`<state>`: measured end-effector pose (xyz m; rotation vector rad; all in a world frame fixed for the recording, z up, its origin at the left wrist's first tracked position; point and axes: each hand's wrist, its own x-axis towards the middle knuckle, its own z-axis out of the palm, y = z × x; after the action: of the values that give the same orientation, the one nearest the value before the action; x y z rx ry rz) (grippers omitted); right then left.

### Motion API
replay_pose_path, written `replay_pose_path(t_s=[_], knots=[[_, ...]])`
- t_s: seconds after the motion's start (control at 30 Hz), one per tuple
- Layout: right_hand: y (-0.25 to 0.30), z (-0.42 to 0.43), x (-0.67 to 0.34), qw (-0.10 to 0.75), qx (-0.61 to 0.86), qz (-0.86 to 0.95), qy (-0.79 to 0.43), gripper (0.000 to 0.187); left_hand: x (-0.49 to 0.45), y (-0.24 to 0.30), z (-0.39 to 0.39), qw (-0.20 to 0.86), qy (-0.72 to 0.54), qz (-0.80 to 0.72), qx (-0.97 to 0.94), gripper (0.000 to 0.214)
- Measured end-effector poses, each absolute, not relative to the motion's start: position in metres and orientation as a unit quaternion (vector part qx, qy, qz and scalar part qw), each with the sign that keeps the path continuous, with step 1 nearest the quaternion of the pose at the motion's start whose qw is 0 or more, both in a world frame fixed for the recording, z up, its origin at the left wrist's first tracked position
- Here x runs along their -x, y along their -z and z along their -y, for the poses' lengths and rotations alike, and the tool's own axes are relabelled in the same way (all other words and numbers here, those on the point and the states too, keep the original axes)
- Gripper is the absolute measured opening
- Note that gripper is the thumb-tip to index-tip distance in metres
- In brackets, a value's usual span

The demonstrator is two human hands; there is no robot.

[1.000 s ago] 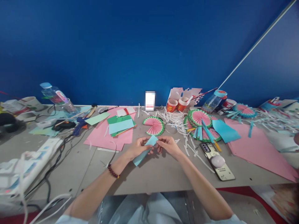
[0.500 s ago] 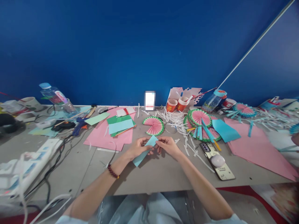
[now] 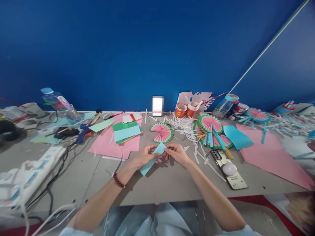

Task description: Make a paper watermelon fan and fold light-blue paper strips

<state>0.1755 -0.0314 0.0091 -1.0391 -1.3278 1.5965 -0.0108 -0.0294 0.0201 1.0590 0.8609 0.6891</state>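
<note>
A light blue strip of paper [image 3: 147, 167] is held slantwise above the table, near its front edge. My left hand [image 3: 145, 156] grips it along the middle, thumb on top and fingers underneath. At the strip's upper right corner, my right hand [image 3: 176, 153] pinches the paper between thumb and fingers. Just beyond both hands lies a pleated paper fan [image 3: 161, 132], pink with a green rim and a wedge open on its left side. To the left, another light blue strip [image 3: 127, 133] rests on green sheets [image 3: 119, 127] over pink paper [image 3: 100, 144].
Right of my hands are a phone [image 3: 230, 170], pleated fans [image 3: 210, 124], white paper scraps [image 3: 187, 127] and red paper cups [image 3: 180, 111]. A power strip [image 3: 34, 173] with cables lies left. A bottle [image 3: 55, 100] leans at the back left. Pink sheets [image 3: 270, 154] cover the right side.
My hands and the blue strip stay almost still. At the far right edge, a part of another person has moved out of view.
</note>
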Motion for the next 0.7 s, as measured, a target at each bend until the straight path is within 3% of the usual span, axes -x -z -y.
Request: replay_pose_path(t_s=[0.7], knots=[[-0.008,0.021,-0.183,0.513,0.517,0.402,-0.556,0.023,0.019,-0.016,0.021,0.73,-0.282,-0.408,-0.47,0.051]])
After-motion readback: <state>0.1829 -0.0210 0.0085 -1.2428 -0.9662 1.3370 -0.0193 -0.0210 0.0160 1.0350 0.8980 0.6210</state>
